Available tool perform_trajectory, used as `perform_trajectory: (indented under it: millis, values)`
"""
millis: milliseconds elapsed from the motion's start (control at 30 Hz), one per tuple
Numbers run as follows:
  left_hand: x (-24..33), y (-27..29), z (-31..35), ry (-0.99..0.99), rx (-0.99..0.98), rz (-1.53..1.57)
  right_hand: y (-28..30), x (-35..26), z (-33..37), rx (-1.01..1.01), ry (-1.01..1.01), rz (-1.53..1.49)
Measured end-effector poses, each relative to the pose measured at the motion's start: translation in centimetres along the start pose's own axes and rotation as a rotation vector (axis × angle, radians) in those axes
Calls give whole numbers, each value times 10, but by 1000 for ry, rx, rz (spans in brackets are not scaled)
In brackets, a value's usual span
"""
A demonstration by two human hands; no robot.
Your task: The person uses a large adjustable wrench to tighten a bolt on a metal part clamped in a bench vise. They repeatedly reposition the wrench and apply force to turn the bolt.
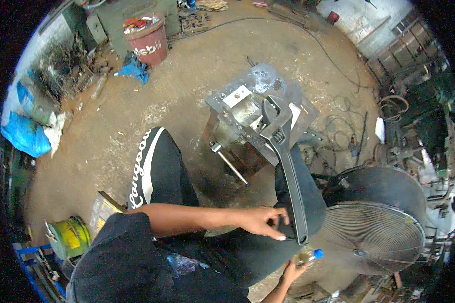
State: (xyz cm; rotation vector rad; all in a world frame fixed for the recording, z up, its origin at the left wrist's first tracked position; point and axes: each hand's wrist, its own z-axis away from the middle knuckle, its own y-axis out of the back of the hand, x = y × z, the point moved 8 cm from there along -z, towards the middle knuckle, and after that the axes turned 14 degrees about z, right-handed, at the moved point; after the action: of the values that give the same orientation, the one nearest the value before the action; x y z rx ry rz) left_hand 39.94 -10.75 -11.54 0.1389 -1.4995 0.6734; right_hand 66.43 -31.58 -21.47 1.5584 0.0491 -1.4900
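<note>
We grip the lower end of a large black adjustable wrench [284, 166] with our left hand [262, 222], fingers curled around the handle and the thumb lying along its side. From that hand the wrench runs up and away, its open head resting at the metal vise [242, 113] that stands on a steel plate well beyond our fingers. A thin silver vise handle bar [230, 164] sticks out below the vise, between it and our forearm. Our right hand [290, 272] sits lower, just beneath the left, closed around a small plastic bottle [308, 256] with a blue cap; only part of that hand shows, so we cannot tell how firmly it holds. Right beside both hands, on the right-hand side, lies a round black fan [374, 230] with a wire grille. Far off past the left elbow stands a yellow-green drum [71, 236], and well beyond it, across the dirt floor, a red bucket [147, 40] with a blue cloth [134, 68] near its base
</note>
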Motion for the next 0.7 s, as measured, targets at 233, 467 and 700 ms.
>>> perform_trajectory:
  millis: [233, 467, 700]
  values:
    - [-60, 50, 56, 161, -8, 45, 29, -220, 22, 22, 404, 157]
    - [57, 67, -20, -646, 422, 784, -2, -303, 66, 5, 502, 42]
    - [105, 49, -64, -433, 853, 1403, 19, -250, 116, -53, 445, 194]
